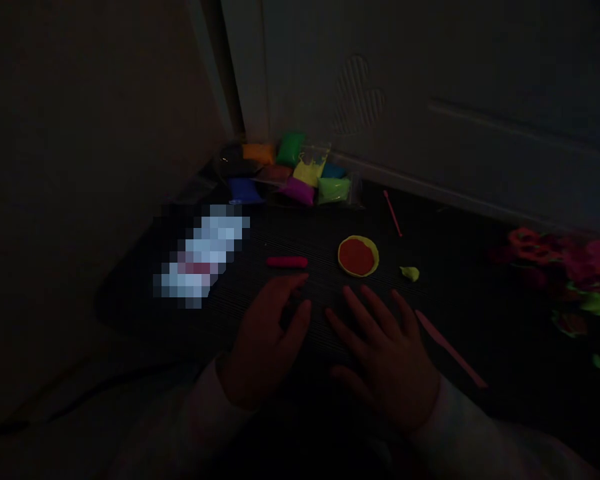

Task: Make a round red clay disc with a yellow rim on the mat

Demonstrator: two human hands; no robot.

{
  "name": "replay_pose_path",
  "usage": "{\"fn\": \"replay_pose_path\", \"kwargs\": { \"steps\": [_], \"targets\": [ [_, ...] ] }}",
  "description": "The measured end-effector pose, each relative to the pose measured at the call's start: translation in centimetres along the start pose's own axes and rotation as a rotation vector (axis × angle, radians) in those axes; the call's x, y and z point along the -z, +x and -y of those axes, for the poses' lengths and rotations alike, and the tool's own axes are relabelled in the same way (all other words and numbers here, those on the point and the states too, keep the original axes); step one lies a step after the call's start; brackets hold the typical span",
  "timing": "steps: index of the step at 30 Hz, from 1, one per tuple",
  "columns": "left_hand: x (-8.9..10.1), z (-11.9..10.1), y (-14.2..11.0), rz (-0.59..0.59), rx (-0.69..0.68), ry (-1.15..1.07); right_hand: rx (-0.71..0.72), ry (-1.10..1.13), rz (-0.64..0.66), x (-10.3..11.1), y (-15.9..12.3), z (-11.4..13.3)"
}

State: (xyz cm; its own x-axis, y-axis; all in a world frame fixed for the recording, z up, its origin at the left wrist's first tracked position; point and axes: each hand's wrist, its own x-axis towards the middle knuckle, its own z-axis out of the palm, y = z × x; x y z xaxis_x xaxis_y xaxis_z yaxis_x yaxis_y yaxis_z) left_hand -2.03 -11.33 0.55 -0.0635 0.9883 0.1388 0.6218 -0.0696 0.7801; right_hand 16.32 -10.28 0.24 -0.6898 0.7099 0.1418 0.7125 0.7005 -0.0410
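Note:
My left hand (264,343) rests low over the dark table, thumb and forefinger apart with nothing visible between them. Just beyond its fingertips lies a short bright pink rod (287,263). My right hand (387,357) has its fingers spread, palm down and holding nothing. In front of it sits a flat red disc (356,257) ringed by a thin yellow rim, which looks like modelling clay. A small yellow-green lump (409,273) lies to the right of the disc. Beside the right hand is a pink plastic modelling knife (450,348).
Several bags of coloured clay (297,191) are heaped at the back against the wall. A thin pink stick tool (393,213) lies beyond the disc. At left glows a blurred-out screen (215,240). Colourful plastic shapes (575,260) are piled at right. The room is very dim.

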Motion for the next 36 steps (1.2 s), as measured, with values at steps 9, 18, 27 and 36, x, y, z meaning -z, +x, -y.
{"fn": "replay_pose_path", "kwargs": {
  "steps": [9,18,27,36],
  "targets": [
    [-0.48,-0.55,-0.48,0.283,-0.433,0.400,0.015,-0.003,0.037,-0.08,-0.14,-0.12],
    [-0.63,-0.20,-0.68,0.281,-0.459,0.480,0.007,0.011,0.059,-0.09,-0.26,-0.14],
    [-0.40,-0.29,-0.72,0.226,-0.399,0.402,0.018,0.012,0.054,-0.32,-0.37,-0.14],
    [-0.08,0.26,-0.86,0.079,-0.300,0.241,0.025,0.092,-0.038,-0.03,-0.67,-0.53]
  ]
}}
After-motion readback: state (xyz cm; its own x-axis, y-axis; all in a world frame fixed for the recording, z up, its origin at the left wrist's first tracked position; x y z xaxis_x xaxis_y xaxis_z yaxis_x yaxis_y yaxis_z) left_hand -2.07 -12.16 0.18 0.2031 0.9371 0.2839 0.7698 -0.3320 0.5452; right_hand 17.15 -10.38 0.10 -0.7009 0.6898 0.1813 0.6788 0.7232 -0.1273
